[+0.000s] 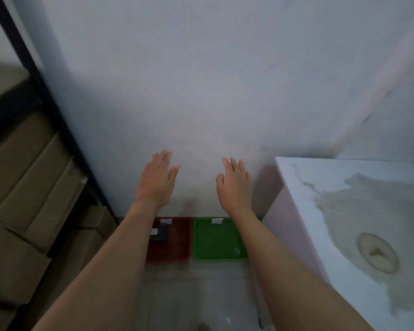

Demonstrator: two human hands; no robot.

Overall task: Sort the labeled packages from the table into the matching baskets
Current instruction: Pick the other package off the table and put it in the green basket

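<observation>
Two baskets stand on the floor against the wall: a red basket (177, 244) on the left and a green basket (219, 240) on the right, each with a small white label at its far rim. A dark package (160, 232) with a white label lies in the red basket, partly hidden by my left forearm. My left hand (157, 180) and my right hand (234, 183) are stretched forward above the baskets, palms down, fingers spread, holding nothing. No package shows in the green basket.
A white, stained table (359, 223) stands at the right, its edge close to my right arm. A dark metal shelf frame (55, 111) with cardboard boxes (22, 187) fills the left. A plain wall is straight ahead; grey floor tiles lie below.
</observation>
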